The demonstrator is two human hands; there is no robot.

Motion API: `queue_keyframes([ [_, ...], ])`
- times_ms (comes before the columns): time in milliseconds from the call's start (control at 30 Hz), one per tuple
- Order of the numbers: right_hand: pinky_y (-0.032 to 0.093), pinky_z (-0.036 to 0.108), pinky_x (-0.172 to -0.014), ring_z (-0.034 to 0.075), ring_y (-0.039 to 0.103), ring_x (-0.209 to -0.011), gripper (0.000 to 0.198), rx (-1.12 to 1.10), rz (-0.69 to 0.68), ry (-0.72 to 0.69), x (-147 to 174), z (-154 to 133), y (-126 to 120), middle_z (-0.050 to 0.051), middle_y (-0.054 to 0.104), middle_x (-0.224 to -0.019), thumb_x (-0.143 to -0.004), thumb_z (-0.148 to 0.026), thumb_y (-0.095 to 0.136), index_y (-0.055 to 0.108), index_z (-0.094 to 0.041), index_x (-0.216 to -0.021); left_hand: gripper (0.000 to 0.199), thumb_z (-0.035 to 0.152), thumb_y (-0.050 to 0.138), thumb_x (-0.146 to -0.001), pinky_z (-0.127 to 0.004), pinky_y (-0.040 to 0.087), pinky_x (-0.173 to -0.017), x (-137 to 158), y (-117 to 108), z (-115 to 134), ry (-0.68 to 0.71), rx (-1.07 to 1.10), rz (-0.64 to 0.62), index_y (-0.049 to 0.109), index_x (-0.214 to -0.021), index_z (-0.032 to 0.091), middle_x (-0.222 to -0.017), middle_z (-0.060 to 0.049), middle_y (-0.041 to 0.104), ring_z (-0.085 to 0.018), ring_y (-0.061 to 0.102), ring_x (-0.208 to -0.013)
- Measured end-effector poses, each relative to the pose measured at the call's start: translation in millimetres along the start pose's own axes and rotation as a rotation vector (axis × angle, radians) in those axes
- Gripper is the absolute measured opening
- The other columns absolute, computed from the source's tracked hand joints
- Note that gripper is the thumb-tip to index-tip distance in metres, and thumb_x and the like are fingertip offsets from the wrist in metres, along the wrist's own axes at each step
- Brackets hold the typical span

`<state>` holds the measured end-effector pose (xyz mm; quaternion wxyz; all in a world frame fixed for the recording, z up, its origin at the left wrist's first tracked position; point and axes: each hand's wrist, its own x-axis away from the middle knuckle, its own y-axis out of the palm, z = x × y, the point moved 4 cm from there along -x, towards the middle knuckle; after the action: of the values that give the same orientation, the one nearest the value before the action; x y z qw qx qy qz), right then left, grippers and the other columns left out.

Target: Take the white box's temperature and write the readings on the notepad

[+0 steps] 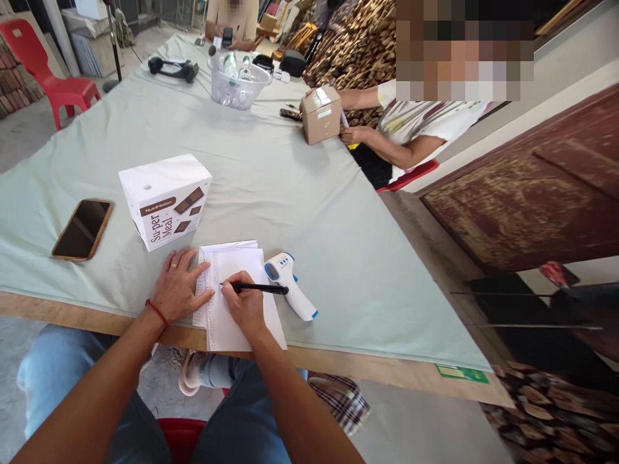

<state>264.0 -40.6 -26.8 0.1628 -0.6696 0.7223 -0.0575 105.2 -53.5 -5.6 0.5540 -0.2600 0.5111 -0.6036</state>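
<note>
My right hand is closed around a black pen, its tip at the left part of a white notepad. Small handwriting or print runs down the pad's left side, too fine to read. Fingers spread, my left hand rests flat on the table and the pad's left edge. Just right of the pad lies a white and blue infrared thermometer. A white "Super Meal" box stands beyond my left hand, and a phone with a dark screen lies at the left.
A pale green cloth covers the table. At the far end are a clear plastic basket with bottles and a black headset-like object. At the right, a person holds a cardboard box; another person sits at the back. A red chair stands left.
</note>
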Motion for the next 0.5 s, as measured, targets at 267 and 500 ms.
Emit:
queue_keyframes([
  [267,0.044,0.029,-0.06,0.015,0.051,-0.057,0.007,0.0,-0.027,0.005,-0.2,3.3,1.2,-0.004,0.055,-0.059,-0.069,-0.03,0.052,0.051,-0.024,-0.064,0.051,0.045,0.067,-0.077,-0.054,0.027,-0.114,-0.1,0.0,-0.3,0.005,-0.042,-0.014,0.06,-0.123,0.021,-0.138,-0.015,0.047,-0.033,0.039,-0.133],
  [500,0.045,0.029,-0.06,0.015,0.052,-0.059,0.01,-0.059,0.084,-0.033,0.8,1.9,-4.2,-0.004,0.053,-0.06,-0.072,-0.03,0.053,0.05,-0.023,-0.066,0.054,0.046,0.069,-0.077,-0.054,0.027,-0.114,-0.2,0.8,-1.8,0.0,-0.048,-0.023,0.06,-0.123,0.021,-0.139,-0.015,0.047,-0.034,0.04,-0.133],
])
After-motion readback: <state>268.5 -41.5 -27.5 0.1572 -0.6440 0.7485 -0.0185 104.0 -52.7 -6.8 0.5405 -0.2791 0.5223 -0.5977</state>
